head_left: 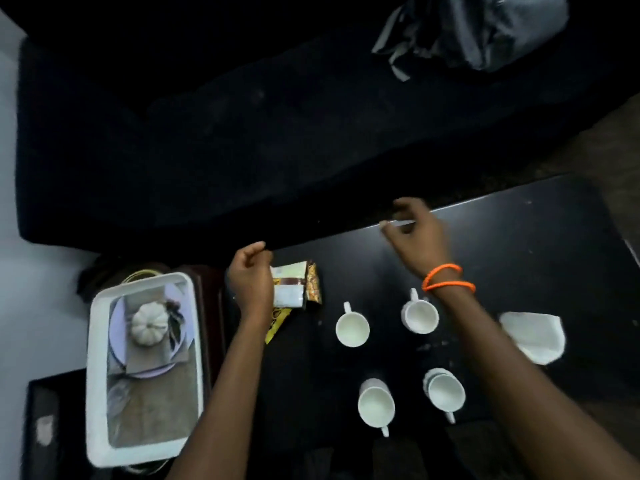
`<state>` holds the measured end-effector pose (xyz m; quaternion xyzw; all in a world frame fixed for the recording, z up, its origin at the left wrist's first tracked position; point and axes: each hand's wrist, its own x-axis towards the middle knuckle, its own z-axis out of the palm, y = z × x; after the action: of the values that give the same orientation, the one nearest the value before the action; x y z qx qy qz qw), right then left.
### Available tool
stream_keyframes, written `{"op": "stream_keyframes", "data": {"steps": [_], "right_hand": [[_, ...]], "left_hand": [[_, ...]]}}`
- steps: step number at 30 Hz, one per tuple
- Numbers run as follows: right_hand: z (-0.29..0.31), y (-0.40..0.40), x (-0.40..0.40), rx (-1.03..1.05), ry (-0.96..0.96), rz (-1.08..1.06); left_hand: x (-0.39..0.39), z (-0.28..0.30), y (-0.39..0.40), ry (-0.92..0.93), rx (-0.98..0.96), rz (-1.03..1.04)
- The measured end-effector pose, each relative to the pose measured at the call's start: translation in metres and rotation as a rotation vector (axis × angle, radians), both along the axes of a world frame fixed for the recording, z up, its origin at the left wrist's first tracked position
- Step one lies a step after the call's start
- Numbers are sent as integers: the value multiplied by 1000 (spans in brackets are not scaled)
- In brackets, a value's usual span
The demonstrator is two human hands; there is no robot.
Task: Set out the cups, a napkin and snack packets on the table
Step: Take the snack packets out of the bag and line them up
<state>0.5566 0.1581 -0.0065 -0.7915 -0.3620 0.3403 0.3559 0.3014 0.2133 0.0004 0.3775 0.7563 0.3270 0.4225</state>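
Observation:
Several white cups stand upright on the black table (512, 244): two nearer the far edge (352, 329) (419, 317) and two nearer me (376, 407) (444, 393). A folded white napkin (533, 336) lies to their right. Snack packets (298, 285) lie in a small pile at the table's left end, with a yellow packet (275, 327) partly under my left forearm. My left hand (251, 277) hovers over the packets with fingers loosely curled, holding nothing. My right hand (415, 233), orange bands on its wrist, is raised above the far edge with fingers spread and empty.
A white tray (100, 341) left of the table holds a plate with a white pumpkin-shaped object (150, 323). A dark sofa (242, 133) runs behind the table, with a grey bag (485, 29) on it.

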Motion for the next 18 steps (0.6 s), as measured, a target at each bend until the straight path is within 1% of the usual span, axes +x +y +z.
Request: {"op": "stream_keyframes", "data": {"steps": [2,3,4,6,8,10,12,13,17,18], "right_hand": [[-13,14,-60,-39,33,154],[-20,20,-87,-75,28,216],[-28,26,-111,-126,27,256],[-42,32,-152,-262,57,244],[-55,33,-180,-363,137,134],[-66,32,-197,-363,216,-13],[-73,29,-205,-343,290,-135],[-75,28,-208,-340,358,-172],[-61,23,-204,-274,778,-202],[-55,20,-198,-247,831,-198]], "left_hand": [[-44,-17,-4,234,-107,-62],[-61,-27,-6,303,-163,-109],[-73,-37,-10,324,-222,-140],[-85,-49,-14,248,-326,-157],[-89,-56,-19,99,-387,-165],[-91,-61,-21,5,-411,-192],[-92,-64,-21,-26,-389,-214],[-93,-65,-20,-42,-375,-211],[-87,-58,-19,-150,-378,-98],[-83,-54,-18,-187,-380,-73]]}}
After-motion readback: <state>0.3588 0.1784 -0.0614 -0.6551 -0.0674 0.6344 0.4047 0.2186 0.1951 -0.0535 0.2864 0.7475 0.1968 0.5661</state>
